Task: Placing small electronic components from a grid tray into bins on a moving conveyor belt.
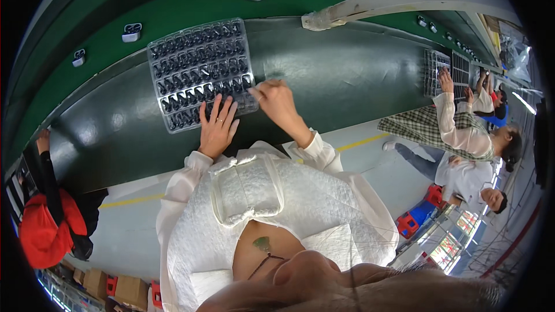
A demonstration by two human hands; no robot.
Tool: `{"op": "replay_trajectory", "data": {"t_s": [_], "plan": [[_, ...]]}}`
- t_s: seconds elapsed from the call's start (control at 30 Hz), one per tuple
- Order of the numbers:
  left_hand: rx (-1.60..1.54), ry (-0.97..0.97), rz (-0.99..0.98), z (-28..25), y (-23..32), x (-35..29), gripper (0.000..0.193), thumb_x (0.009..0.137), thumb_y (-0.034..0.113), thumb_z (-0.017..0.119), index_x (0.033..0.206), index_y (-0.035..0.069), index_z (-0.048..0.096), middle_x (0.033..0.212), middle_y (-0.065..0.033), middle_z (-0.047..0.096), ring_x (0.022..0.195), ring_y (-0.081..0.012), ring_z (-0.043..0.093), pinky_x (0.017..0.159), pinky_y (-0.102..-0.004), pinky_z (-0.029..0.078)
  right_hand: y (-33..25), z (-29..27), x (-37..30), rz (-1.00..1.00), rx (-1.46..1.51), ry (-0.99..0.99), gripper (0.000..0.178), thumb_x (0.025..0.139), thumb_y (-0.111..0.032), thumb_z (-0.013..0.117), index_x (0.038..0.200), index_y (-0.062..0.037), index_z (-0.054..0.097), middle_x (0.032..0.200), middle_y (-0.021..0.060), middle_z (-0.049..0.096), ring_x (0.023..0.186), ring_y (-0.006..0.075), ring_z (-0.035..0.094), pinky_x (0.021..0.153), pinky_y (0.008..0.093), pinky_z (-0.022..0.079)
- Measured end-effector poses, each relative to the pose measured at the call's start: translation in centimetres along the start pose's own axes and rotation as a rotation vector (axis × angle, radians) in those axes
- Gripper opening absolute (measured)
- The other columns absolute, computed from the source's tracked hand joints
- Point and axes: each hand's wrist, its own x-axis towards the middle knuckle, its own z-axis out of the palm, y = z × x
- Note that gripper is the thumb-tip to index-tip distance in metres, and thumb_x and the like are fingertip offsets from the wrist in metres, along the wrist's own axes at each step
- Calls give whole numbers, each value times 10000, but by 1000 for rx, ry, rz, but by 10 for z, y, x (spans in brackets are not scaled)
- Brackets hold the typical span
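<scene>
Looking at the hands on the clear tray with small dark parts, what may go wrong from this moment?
1. The left hand lies flat on the near edge of the clear tray; pressing there might tip it and shake the small dark parts out of their pockets.
2. The right hand pinches at the tray's right corner, so a part could slip onto the dark table.

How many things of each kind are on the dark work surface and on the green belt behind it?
Clear plastic trays with dark parts: 2, one under the person's hands, one further right
Small white cases on the green belt that show clearly: 4, for example
Total: 6
The left hand lies flat on the near tray; the right hand touches its edge.
</scene>
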Motion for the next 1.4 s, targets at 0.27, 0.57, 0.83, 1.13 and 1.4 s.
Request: {"op": "replay_trajectory", "data": {"t_s": [0.27,0.57,0.83,1.13,1.4], "plan": [[65,-103,70,-7,6,3,583,821,294,611,1322,56,432,1422,-58,352,1341,-262,272,1045,-588,186,61,-61,100,-51,-291,168,198,825,-182,611,723,-12,617,745,164,627,711,351,606,628,424,494],[101,13,-34,-10,8,-10,637,798,320,627,1328,44,407,1423,-122,343,1336,-311,275,1046,-600,153,168,-79,254,530,-785,-167,217,836,-165,525,933,-89,704,1019,166,657,900,314,647,703,416,539],[89,206,-420,-50,-22,-21,546,862,190,571,1346,31,374,1440,-191,282,1351,-379,211,1067,-537,138,238,-74,284,889,-758,96,317,875,-233,442,988,-50,675,1113,213,586,996,404,582,661,516,513],[25,294,-608,-55,-58,-28,452,892,167,523,1310,33,415,1416,-222,288,1331,-390,232,1055,-526,177,308,-58,272,317,-886,113,271,666,-269,756,750,-35,649,745,92,674,618,242,660,580,323,535],[-130,305,-719,-59,-62,-26,388,926,172,483,1283,22,453,1407,-192,312,1320,-360,259,1056,-454,207,229,-57,299,1054,181,-413,288,737,-252,774,681,-26,606,618,42,608,544,136,589,506,262,495]]}}
